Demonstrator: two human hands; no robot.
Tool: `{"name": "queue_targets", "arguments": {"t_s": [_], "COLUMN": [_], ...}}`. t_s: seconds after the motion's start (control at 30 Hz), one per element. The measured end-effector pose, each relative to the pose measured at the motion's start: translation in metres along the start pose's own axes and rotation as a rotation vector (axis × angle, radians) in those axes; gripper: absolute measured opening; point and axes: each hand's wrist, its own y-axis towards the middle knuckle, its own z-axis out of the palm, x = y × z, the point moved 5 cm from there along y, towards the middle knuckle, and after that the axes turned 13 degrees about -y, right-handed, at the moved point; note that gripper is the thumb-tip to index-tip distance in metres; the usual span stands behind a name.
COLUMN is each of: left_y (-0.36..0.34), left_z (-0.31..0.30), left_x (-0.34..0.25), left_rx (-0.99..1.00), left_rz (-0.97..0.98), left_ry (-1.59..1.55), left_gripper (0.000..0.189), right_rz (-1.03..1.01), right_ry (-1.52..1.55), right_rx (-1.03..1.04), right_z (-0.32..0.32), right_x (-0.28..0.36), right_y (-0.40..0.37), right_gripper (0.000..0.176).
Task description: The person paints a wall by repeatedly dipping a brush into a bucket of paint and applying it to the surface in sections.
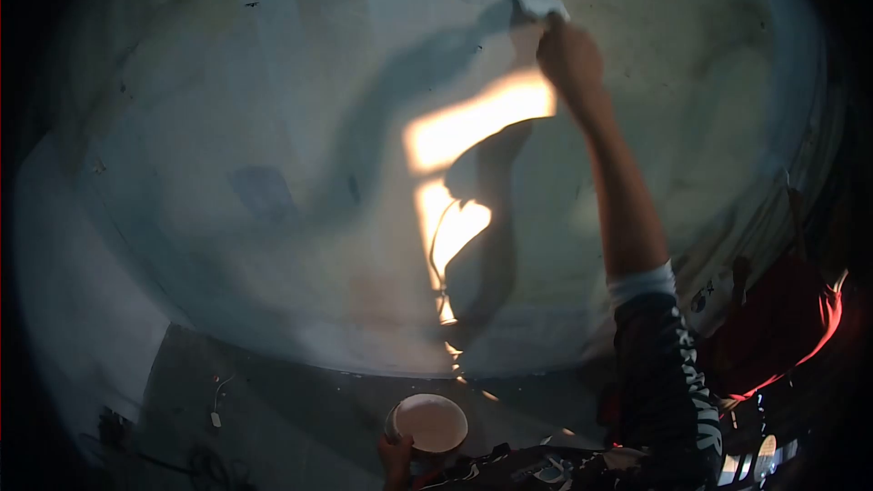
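Observation:
My right hand (571, 56) is raised high against the wall (318, 82), its fingers closed round a wide brush (538, 2) with pale bristles that touch the wall's surface. Low in the view, my left hand (396, 456) grips the side of a round bucket (433, 424). Pale pinkish-white material shows inside the bucket. Shadows of my arm and the brush fall on the wall, beside a bright patch of sunlight.
The dark floor (300, 409) meets the wall below. Something red (773, 327), like cloth, is at the right. Dark, cable-like items (205, 468) lie at the lower left, and a small pale object (216, 419) is on the floor.

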Motion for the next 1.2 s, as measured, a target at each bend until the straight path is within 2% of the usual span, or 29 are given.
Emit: {"name": "queue_targets", "arguments": {"t_s": [0.03, 0.07, 0.1, 0.13, 0.17, 0.2, 0.23, 0.27, 0.3, 0.37, 0.43, 0.47, 0.5, 0.57, 0.6, 0.63, 0.67, 0.73, 0.8, 0.87, 0.9, 0.93, 1.03, 1.07, 1.13, 1.17, 1.2], "left_y": [0.003, 0.008, 0.014, 0.015, 0.013, 0.013, 0.014, 0.018, 0.019, 0.013, 0.01, 0.012, 0.014, 0.009, 0.007, 0.002, -0.006, -0.012, -0.012, -0.027, -0.033, -0.032, -0.025, -0.031, -0.041, -0.037, -0.031], "left_z": [-0.003, -0.007, -0.005, 0.0, 0.001, 0.001, 0.001, -0.001, -0.007, -0.012, -0.02, -0.026, -0.03, -0.032, -0.027, -0.025, -0.025, -0.021, -0.019, -0.016, -0.015, -0.016, -0.008, -0.004, -0.007, -0.003, 0.0], "left_x": [0.008, 0.022, 0.029, 0.029, 0.024, 0.02, 0.018, 0.017, 0.015, -0.002, -0.008, -0.003, -0.001, 0.005, -0.001, -0.008, -0.013, -0.016, -0.01, -0.02, -0.021, -0.012, 0.004, 0.002, -0.002, -0.006, -0.005], "left_rx": [-0.005, -0.02, -0.026, -0.006, -0.025, -0.048, -0.042, -0.026, -0.011, -0.023, -0.044, -0.035, -0.026, -0.021, -0.012, -0.019, -0.049, -0.082, -0.064, -0.085, -0.1, -0.109, -0.077, -0.083, -0.09, -0.106, -0.119], "left_rz": [0.0, -0.013, -0.025, -0.02, 0.01, 0.038, 0.039, 0.013, -0.011, 0.028, 0.071, 0.115, 0.158, 0.204, 0.248, 0.258, 0.198, 0.142, 0.086, 0.067, 0.052, 0.041, 0.083, 0.06, 0.01, 0.039, 0.071], "left_ry": [0.001, 0.026, 0.051, 0.051, -0.001, -0.056, -0.063, -0.036, -0.007, 0.009, 0.023, 0.146, 0.272, 0.223, 0.185, 0.167, 0.188, 0.18, 0.251, 0.195, 0.151, 0.148, 0.239, 0.166, 0.137, 0.014, -0.112], "left_gripper": [0.049, 0.047, 0.046, 0.046, 0.046, 0.046, 0.046, 0.045, 0.045, 0.044, 0.042, 0.048, 0.054, 0.053, 0.053, 0.053, 0.052, 0.051, 0.052, 0.051, 0.051, 0.051, 0.051, 0.049, 0.048, 0.044, 0.041], "right_rz": [0.011, 0.015, -0.032, -0.03, -0.008, 0.048, -0.027, 0.004, 0.039, 0.054, 0.139, 0.124, 0.214, 0.348, 0.374, 0.278, 0.239, 0.028, 0.147, 0.064, 0.099, 0.133, 0.077, 0.079, 0.116, -0.039, 0.008], "right_ry": [-0.032, -0.128, -0.259, -0.271, -0.15, -0.106, -0.114, -0.11, -0.068, -0.013, 0.054, 0.06, 0.062, 0.133, 0.127, 0.104, 0.143, 0.129, 0.177, 0.204, 0.223, 0.242, 0.147, 0.148, 0.053, 0.117, 0.14], "right_rx": [0.072, 0.023, -0.155, -0.033, 0.15, 0.464, 0.31, 0.402, 0.495, 0.808, 1.176, 1.156, 1.055, 0.79, 0.826, 0.663, 0.593, 0.147, 0.288, 0.023, -0.036, -0.093, -0.033, -0.006, 0.042, -0.023, -0.055], "right_z": [0.021, 0.056, 0.07, 0.077, 0.077, 0.086, 0.093, 0.102, 0.108, 0.133, 0.135, 0.136, 0.138, 0.134, 0.091, 0.103, 0.07, 0.035, -0.031, -0.048, -0.071, -0.089, -0.065, -0.051, -0.009, 0.011, 0.028], "right_x": [0.0, -0.005, -0.003, -0.001, -0.002, -0.005, -0.01, -0.015, -0.021, -0.036, -0.047, -0.048, -0.054, -0.075, -0.065, -0.076, -0.067, -0.061, -0.033, -0.031, -0.023, -0.016, -0.025, -0.027, -0.038, -0.042, -0.051], "right_y": [-0.031, -0.069, -0.112, -0.152, -0.186, -0.213, -0.252, -0.285, -0.318, -0.376, -0.398, -0.39, -0.378, -0.334, -0.278, -0.248, -0.2, -0.128, -0.068, -0.028, -0.014, -0.004, 0.012, -0.001, -0.053, -0.085, -0.13], "right_gripper": [0.027, 0.042, 0.045, 0.051, 0.053, 0.051, 0.045, 0.033, 0.039, 0.043, 0.035, 0.035, 0.029, 0.023, 0.027, 0.032, 0.036, 0.029, 0.027, 0.024, 0.023, 0.023, 0.024, 0.024, 0.028, 0.03, 0.029]}}
